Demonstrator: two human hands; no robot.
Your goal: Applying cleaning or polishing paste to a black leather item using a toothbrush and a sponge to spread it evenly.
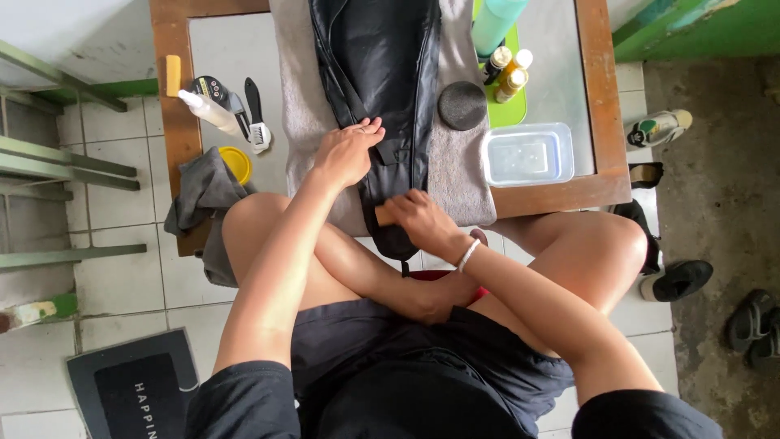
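Seated cross-legged at a low wood-framed table [183, 122], I watch via head cam as both hands work a black bag [378, 73] laid lengthwise on a grey towel [463, 175], the towel presumably there to shield the tabletop. My left hand [348, 153] lies flat and open on the bag's left edge, fingers spread, gripping nothing, apparently pinning the fabric so it won't slide. My right hand [418, 218] is curled tight round a small tan wooden handle [383, 215], prob. a brush, pressed to the bag's near end where it overhangs the table edge twd my lap. Supplies sit w/in reach: black round sponge [461, 106] just right of the bag, small bottles [508, 71] on a green tray [509, 112], clear plastic tub [526, 154] near the front right corner. At left: white spray bottle [207, 110], small brush [256, 122], yellow lid [238, 162], grey cloth [203, 191] draped over the table edge. Shoes and sandals [678, 280] lie on the floor at right.
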